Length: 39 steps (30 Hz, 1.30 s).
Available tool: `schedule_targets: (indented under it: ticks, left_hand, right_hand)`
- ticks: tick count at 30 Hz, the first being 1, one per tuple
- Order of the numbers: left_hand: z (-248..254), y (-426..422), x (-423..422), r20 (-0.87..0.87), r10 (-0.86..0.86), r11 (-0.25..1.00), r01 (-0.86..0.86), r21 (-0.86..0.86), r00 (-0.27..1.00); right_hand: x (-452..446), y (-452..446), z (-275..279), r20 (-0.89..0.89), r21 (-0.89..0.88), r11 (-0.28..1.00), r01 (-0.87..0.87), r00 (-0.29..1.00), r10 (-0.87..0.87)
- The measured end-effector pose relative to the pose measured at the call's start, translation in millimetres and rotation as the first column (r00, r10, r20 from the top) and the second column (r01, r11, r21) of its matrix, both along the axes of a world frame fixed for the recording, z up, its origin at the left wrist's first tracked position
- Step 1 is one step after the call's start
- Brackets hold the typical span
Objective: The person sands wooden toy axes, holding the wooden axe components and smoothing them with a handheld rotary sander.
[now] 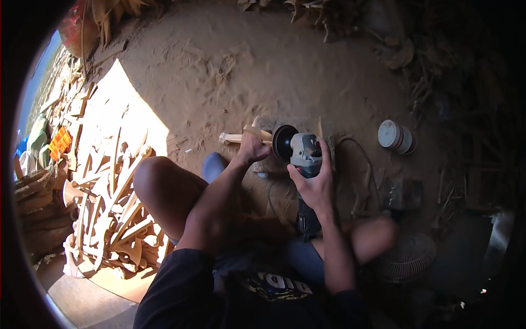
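My left hand [253,147] is closed around a pale carved wooden piece [234,138], whose narrow end sticks out to the left. In my right hand [316,183] is an angle grinder [306,151], gripped around its head with thumb and fingers apart on either side. The grinder's dark round disc [284,142] faces left, right beside the wood; whether they touch I cannot tell. The grinder's dark body [308,219] points down toward my lap. A low block [268,164] lies under my hands, partly hidden by them.
A sunlit heap of cut wooden pieces [115,214] lies to my left. A white bucket [395,137] stands on the right, with a cable [368,156] running nearer. A fan [408,257] is beside my knee. Dusty ground [219,71] stretches ahead, with wood scraps [400,49] at the far right.
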<state>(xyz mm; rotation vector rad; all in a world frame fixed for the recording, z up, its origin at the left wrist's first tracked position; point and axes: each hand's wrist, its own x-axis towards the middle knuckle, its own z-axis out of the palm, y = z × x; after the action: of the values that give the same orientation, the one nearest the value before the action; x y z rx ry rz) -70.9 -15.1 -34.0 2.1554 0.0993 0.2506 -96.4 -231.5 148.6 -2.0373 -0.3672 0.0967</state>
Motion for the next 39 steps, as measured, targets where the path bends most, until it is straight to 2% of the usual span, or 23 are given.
schedule_targets:
  ticks: [3,7,9,10,13,16,20,23,26,29,32,38,39]
  left_hand:
    - [0.5,3.4,-3.2,0.041,-0.001,0.998,-0.001,0.056,0.999]
    - [8.0,2.8,-8.0,-0.026,-0.001,1.0,0.002,0.03,1.0]
    - [8.2,5.2,-0.1,-0.06,-0.015,0.998,0.018,0.052,0.998]
    - [5.2,4.0,0.5,-0.011,-0.006,1.0,0.007,0.019,1.0]
    - [6.2,2.7,0.9,0.051,-0.01,1.0,0.009,0.012,0.999]
    - [8.7,4.5,2.7,0.071,-0.005,1.0,0.004,0.016,0.997]
    - [13.9,1.4,1.7,0.007,-0.023,1.0,0.023,-0.005,1.0]
    - [10.4,2.4,2.1,0.05,-0.034,0.994,0.029,0.104,0.998]
    - [8.6,2.6,-3.9,0.001,-0.004,0.998,0.004,0.064,1.0]
    - [6.7,2.1,-1.5,-0.041,-0.019,0.998,0.021,0.065,0.999]
    - [9.5,-2.2,-0.7,0.022,-0.002,1.0,0.002,-0.01,1.0]
    - [6.9,0.2,-4.0,0.026,0.004,0.997,-0.006,0.074,1.0]
    - [8.4,0.4,-1.8,0.035,0.001,0.998,-0.003,0.056,0.999]
  right_hand:
    - [4.3,-5.3,-10.9,0.002,-0.01,0.999,0.046,0.999,-0.046]
    - [3.4,-12.4,-2.0,-0.185,0.045,0.997,0.07,0.981,-0.061]
    - [1.5,-16.6,-7.3,-0.013,-0.06,0.997,0.058,0.998,-0.059]
    - [-2.0,-19.7,-10.1,0.069,-0.116,0.992,0.057,0.996,-0.049]
    - [-6.2,-26.1,-13.4,-0.066,-0.032,0.995,0.098,0.993,-0.1]
    - [-4.6,-19.8,-3.7,-0.133,0.053,0.995,0.083,0.988,-0.076]
    - [-3.1,-3.4,16.5,-0.112,-0.042,0.999,0.027,0.993,-0.031]
    - [-4.4,-6.2,4.0,-0.001,-0.064,0.996,0.055,0.998,-0.055]
    - [-2.7,-12.5,-7.8,-0.06,-0.055,0.994,0.095,0.993,-0.098]
    - [-4.6,-1.8,23.5,-0.178,-0.07,0.994,0.081,0.98,-0.092]
    - [-1.2,1.2,14.4,-0.121,-0.071,0.997,0.026,0.992,-0.035]
    - [7.7,-6.3,-16.5,0.042,-0.026,0.996,0.081,0.996,-0.08]
    - [7.3,-4.4,-9.7,-0.011,-0.013,0.997,0.075,0.997,-0.075]
